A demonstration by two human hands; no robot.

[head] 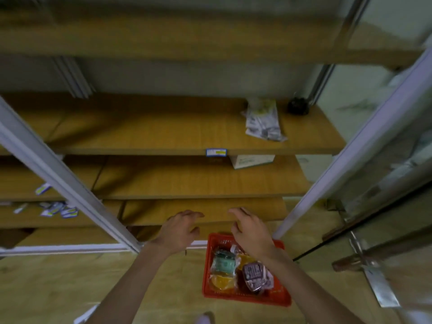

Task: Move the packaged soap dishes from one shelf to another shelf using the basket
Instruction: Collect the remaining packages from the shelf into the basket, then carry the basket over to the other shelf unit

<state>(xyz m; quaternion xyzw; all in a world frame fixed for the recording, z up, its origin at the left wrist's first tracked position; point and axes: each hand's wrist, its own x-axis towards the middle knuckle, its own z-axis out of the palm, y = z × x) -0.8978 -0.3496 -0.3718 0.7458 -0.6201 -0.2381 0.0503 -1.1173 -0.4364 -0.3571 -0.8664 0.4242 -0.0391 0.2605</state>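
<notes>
A red basket (279, 298) stands on the wooden floor in front of the shelf unit. Inside it lie several packaged soap dishes: a green one (224, 264), a purple one (256, 275) and yellow ones (222, 281). My left hand (180, 230) hovers left of the basket in front of the low shelves, its fingers loosely curled and holding nothing. Over the basket's far edge is my right hand (251, 230), fingers likewise relaxed and empty. The frame is blurred.
Wooden shelves (163, 132) rise in tiers ahead, between white metal uprights (70, 181). A plastic packet (263, 121) and a dark object (297, 105) lie on an upper shelf, a white box (252, 161) below. Loose labels (58, 209) lie at left. A glass door (385, 171) stands right.
</notes>
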